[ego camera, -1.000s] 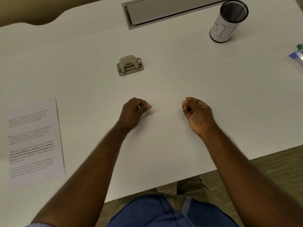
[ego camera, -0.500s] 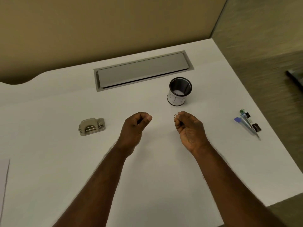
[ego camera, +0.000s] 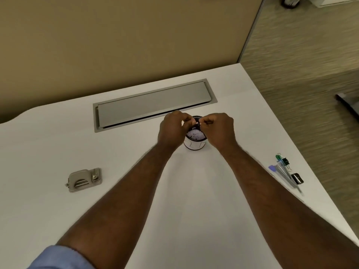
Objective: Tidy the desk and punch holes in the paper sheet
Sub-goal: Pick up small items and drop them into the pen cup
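White desk (ego camera: 58, 144), tan partition (ego camera: 116, 45), carpet, both grips (ego camera: 172, 131) (ego camera: 219, 131) curled over cup (ego camera: 195, 145), contents unclear

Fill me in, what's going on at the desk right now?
A person holds both hands over the small bin near the back of the white desk. The left hand and right hand have their fingers curled and seem to pinch small bits above the bin's opening, likely to drop them in. The hole punch sits untouched to the left, and a pile of clips and pens lies by the right edge. No paper sheet is in view.
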{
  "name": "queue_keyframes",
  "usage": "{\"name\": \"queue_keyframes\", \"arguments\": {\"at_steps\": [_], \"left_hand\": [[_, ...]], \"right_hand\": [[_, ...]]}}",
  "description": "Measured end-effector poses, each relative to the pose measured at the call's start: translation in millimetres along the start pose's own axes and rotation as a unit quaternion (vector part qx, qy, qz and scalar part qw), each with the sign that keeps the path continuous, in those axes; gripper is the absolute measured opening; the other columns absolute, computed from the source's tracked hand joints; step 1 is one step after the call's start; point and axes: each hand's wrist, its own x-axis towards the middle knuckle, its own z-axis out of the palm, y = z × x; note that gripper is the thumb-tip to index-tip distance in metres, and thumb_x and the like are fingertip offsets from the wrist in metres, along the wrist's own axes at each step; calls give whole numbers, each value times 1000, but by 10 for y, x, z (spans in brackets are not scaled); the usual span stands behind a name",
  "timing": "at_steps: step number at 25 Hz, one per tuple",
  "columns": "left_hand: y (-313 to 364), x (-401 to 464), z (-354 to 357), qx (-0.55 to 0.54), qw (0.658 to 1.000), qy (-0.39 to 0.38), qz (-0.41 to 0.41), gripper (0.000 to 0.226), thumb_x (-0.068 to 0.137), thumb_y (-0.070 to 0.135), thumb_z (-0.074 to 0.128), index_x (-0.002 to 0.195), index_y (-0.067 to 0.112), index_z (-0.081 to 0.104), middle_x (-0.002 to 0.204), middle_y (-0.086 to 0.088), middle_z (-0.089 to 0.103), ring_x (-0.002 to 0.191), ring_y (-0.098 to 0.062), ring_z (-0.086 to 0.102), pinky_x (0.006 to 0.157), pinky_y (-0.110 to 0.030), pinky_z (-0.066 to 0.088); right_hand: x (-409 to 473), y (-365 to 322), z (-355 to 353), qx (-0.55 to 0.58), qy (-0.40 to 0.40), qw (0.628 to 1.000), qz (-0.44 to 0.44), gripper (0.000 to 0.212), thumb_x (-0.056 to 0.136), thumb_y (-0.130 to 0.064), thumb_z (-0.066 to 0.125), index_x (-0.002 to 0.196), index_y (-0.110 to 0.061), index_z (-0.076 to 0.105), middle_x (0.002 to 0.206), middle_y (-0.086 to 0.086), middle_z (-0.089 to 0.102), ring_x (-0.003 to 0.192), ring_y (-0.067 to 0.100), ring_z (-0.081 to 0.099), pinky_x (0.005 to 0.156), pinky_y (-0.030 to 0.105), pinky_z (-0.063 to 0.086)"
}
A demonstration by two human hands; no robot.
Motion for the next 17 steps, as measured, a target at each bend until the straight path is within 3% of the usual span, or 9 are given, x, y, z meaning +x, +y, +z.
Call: {"name": "queue_keyframes", "arguments": {"at_steps": [3, 8, 12, 17], "left_hand": [[-17, 48, 14, 58, 998, 14, 7, 15, 89, 29, 61, 94, 23, 75, 98, 0, 69, 96, -22, 56, 80, -37, 44], [23, 26, -6, 37, 999, 14, -3, 7, 83, 27, 69, 87, 26, 75, 93, 5, 71, 92, -17, 56, 80, -40, 48], [63, -13, -41, 23, 1000, 8, -7, 8, 76, 21, 75, 77, 28, 71, 85, 9, 69, 87, -12, 55, 80, -41, 49], [79, -14, -56, 2, 1000, 7, -12, 8, 82, 23, 71, 88, 26, 75, 94, 4, 70, 95, -18, 58, 82, -43, 50]], "right_hand": [[82, 14, -2, -24, -34, 999, 3, 20, 82, 0, 58, 93, -2, 74, 97, 15, 75, 91, 26, 68, 85, 32, 53], [133, -31, -42, -33, -27, 999, 12, 15, 80, -1, 61, 86, -5, 75, 91, 12, 75, 86, 24, 68, 83, 35, 54], [162, -60, -61, -21, -97, 995, -7, 15, 80, 1, 66, 92, 0, 74, 97, 17, 74, 90, 26, 68, 84, 28, 52], [134, -78, -47, 46, -109, 992, 34, 20, 80, 2, 64, 99, -2, 70, 97, 16, 73, 90, 26, 69, 87, 38, 56]]}}
